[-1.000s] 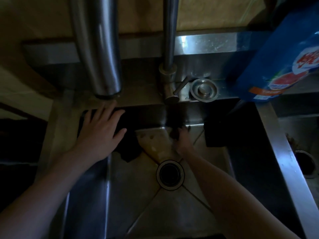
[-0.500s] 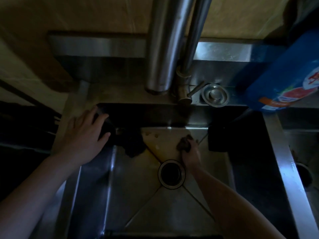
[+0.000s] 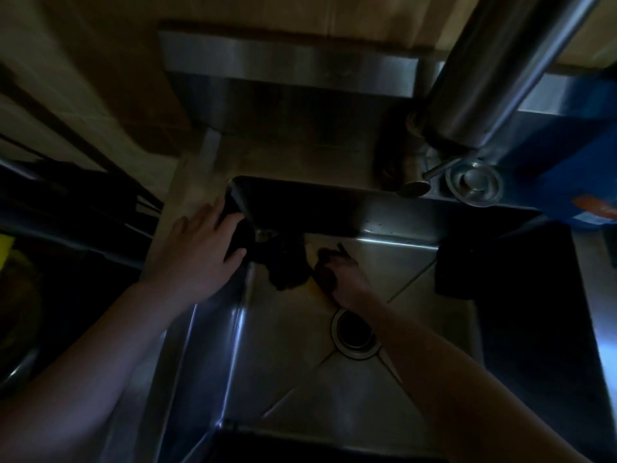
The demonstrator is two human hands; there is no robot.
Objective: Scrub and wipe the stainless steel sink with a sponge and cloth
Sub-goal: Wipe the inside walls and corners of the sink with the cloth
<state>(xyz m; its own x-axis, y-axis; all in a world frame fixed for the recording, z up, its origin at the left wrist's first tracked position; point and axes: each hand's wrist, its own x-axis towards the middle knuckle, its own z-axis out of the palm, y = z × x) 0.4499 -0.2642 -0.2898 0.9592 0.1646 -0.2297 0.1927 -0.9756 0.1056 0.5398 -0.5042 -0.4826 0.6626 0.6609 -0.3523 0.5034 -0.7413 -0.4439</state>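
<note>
Sink: fills the centre and lower frame, a deep square-cornered stainless basin with creased diagonals running down to the drain
Progress: scrubbing looks under way at the far floor of the basin, just above the drain; a pale yellowish patch there may be suds or residue, too dim to tell
Left to do: judging by this, the near floor, the walls and the rim want scrubbing, and the whole wipe-down with the cloth is not yet done
Right hand: low in the basin at centre frame, fingers curled round a small dark pad pressed to the steel
Sponge: the dark pad in that grip, with a sliver of yellow at its lower edge; soft and squashable by the look
Left hand: centre left, palm down on the sink's left rim, fingers fairly straight and spread, resting on the cloth, not gripping it
Cloth: black, limp, draped over the rim and hanging in folds into the basin, just beside the sponge
Steel: smooth brushed metal, bright streaks along the left wall, wet sheen on the floor
Faucet: thick polished tube, upper right
Blue bag: glossy printed plastic at the right edge, beside a round metal cap
</note>
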